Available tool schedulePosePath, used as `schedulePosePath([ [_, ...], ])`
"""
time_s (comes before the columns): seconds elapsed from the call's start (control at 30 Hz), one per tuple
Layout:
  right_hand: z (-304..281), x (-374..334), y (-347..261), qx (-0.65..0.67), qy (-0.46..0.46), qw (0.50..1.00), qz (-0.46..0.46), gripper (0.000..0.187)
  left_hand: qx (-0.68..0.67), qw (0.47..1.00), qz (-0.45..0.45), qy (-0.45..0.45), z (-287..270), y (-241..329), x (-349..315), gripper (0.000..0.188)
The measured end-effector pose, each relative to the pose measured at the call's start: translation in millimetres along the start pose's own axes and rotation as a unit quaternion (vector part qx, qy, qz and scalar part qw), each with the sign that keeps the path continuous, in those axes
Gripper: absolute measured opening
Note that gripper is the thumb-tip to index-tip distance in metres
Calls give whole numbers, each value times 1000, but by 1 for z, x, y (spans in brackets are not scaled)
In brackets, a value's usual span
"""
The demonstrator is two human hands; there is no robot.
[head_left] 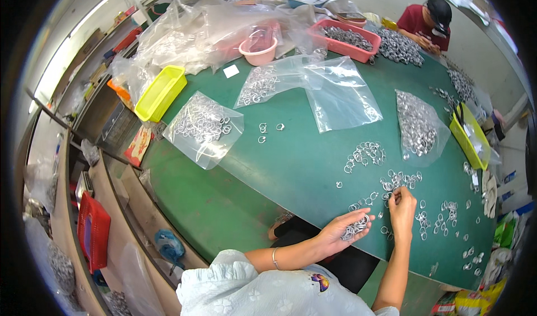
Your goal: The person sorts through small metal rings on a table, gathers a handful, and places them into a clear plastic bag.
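left hand (340, 226) loosely cups silver rings (356, 228); right hand (403, 205) bent at ring pile (400, 179), grip unclear; tilted palm risks spill.

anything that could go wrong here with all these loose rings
The silver rings heaped in the cupped left hand could spill, perhaps to the floor, since that hand is at the edge of the green table.

The right hand is at a loose ring pile with other small groups close by, so they might get mixed.

The left clear bag of rings lies by the table edge; a bump might knock it off.
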State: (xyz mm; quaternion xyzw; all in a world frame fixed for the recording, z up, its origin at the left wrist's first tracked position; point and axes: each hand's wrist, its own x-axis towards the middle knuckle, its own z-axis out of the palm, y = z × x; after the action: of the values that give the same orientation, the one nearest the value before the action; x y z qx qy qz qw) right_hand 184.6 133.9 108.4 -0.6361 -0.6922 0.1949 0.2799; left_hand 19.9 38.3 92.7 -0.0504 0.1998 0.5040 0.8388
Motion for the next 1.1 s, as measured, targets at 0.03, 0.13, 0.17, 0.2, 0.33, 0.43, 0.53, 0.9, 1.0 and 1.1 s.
schedulePosePath([
  [0.03,-4,-4,-5,-8,30,999,-30,8,-8,1000,12,0,-2,2,0,28],
  [0.13,-12,-11,-12,-17,100,990,-100,14,-16,1000,24,-6,-4,2,1,26],
  [0.17,-15,-12,-10,-14,107,988,-114,15,-14,1000,23,-1,-2,1,3,26],
  [0.2,-19,-13,-7,-11,117,985,-125,17,-9,1000,20,4,2,1,5,26],
  [0.33,-12,-13,-15,12,194,965,-178,14,-66,998,23,-1,-8,2,11,29],
  [0.43,-7,-24,-22,258,52,961,-86,13,-38,998,42,22,-9,7,10,28],
  [0.53,-11,-41,-26,555,-70,828,23,22,-19,999,25,29,2,1,16,27],
  [0.9,2,-57,-28,349,33,936,-38,9,-23,999,23,-2,-4,18,15,29],
  [1.0,7,-60,-12,336,40,940,-36,6,-36,995,89,-10,-6,48,3,29],
  [1.1,20,-67,-1,394,87,915,-2,6,-69,978,198,10,-22,94,-16,33],
])
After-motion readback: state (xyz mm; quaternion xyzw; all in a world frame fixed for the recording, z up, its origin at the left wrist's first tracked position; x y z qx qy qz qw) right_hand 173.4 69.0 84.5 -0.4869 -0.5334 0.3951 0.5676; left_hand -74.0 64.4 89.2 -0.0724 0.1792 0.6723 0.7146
